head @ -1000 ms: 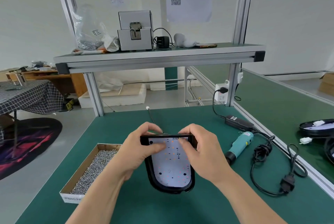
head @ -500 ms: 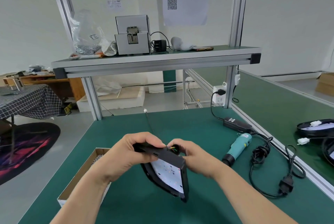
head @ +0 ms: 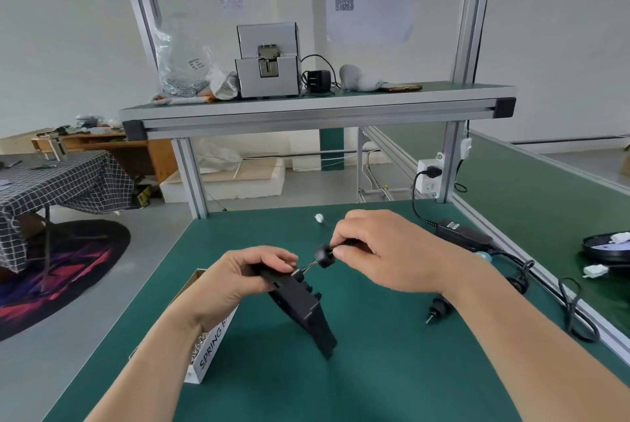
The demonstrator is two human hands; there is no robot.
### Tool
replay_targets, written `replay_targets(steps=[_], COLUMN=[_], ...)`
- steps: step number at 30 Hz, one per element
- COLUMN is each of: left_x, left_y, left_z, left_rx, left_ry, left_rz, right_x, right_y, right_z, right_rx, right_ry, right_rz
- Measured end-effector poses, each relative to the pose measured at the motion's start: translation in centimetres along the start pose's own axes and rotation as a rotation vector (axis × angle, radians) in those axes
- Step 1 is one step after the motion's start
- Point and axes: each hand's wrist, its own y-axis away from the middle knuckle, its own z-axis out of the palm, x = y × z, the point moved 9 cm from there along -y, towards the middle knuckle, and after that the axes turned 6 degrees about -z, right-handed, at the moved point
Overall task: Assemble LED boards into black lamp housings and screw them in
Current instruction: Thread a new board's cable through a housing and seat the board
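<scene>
Fingers of left hand [head: 235, 280] clamp black housing [head: 300, 305] upright on bench; right hand [head: 381, 251] pinches black grommet [head: 324, 256] on wires.

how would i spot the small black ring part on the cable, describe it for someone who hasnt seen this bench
Start at the green bench and find the two hands above its middle. The small black ring sits between them, pinched by the right hand on thin wires leading to the black lamp housing in the left hand. It is round; the housing is long and flat.
</scene>
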Motion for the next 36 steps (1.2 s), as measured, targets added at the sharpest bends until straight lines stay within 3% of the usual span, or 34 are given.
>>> replay_targets(steps=[3, 6, 8, 10, 13, 17, 21, 26, 29, 32, 36], left_x=[0.9, 2.3, 4.8, 6.9, 6.5, 6.6, 4.1, 2.2, 1.2, 1.4, 3.1], left_y=[-0.4, -0.6, -0.5, -0.3, -1.1, -2.1, -2.1, -1.9, -1.6, -1.4, -1.3], left_z=[0.0, 0.2, 1.1, 4.7, 9.6, 10.3, 8.8, 6.0, 4.6, 4.8, 4.2], left_rx=[0.017, 0.123, 0.18, 0.062, -0.065, 0.093, 0.092, 0.133, 0.12, 0.089, 0.239], left_ry=[-0.086, -0.23, -0.35, -0.558, -0.906, -1.165, -1.434, -1.402, -1.193, -0.963, -0.871], left_rz=[-0.018, -0.035, 0.061, 0.183, 0.221, 0.253, 0.094, -0.081, -0.191, -0.127, -0.036], right_x=[0.2, 1.6, 2.2, 2.2, 1.6, 1.0, -0.2, -0.9, -1.3, -1.1, -0.2], right_y=[0.3, 0.5, 0.4, 0.1, -0.1, 0.0, 0.4, 1.3, 1.9, 2.2, 2.7], right_z=[-0.4, -0.7, -0.5, -0.1, 0.9, 0.5, 0.1, -0.9, -1.2, -1.2, -1.5], right_rx=[0.088, 0.156, 0.143, 0.098, -0.021, -0.021, 0.051, 0.124, 0.14, 0.14, 0.155], right_ry=[0.067, -0.014, -0.059, -0.071, -0.08, -0.007, 0.128, 0.168, 0.19, 0.172, 0.083], right_rz=[0.057, 0.152, 0.185, 0.191, 0.194, 0.185, 0.148, 0.148, 0.14, 0.155, 0.21])
